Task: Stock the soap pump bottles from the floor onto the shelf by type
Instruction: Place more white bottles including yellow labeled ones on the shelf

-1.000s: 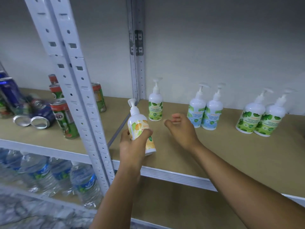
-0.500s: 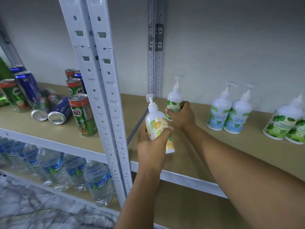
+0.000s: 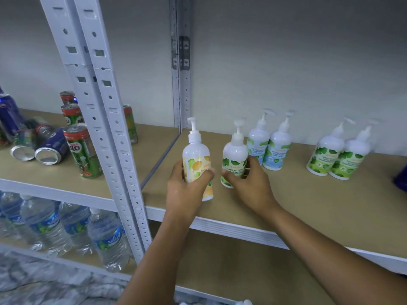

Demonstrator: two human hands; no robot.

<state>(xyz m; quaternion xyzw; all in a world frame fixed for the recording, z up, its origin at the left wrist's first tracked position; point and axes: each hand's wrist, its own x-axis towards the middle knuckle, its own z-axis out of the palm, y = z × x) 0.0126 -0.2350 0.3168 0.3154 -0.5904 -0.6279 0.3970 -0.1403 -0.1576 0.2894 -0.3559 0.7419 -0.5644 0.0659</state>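
My left hand (image 3: 187,190) grips an orange-label soap pump bottle (image 3: 197,159), held upright just above the front of the wooden shelf (image 3: 308,205). My right hand (image 3: 251,183) grips a green-label pump bottle (image 3: 234,159) that stands beside it, to the right. Behind that bottle two blue-label pump bottles (image 3: 269,148) stand side by side. Farther right is a pair of green-label pump bottles (image 3: 339,155), also upright on the shelf.
White perforated uprights (image 3: 103,128) divide this bay from the left bay, where several drink cans (image 3: 81,148) stand or lie. Water bottles (image 3: 72,230) fill the lower left shelf. A dark blue object (image 3: 402,179) shows at the right edge.
My right hand took the green-label bottle from the back corner and brought it forward and rightward, next to the orange-label bottle. My left hand kept its hold on the orange bottle.
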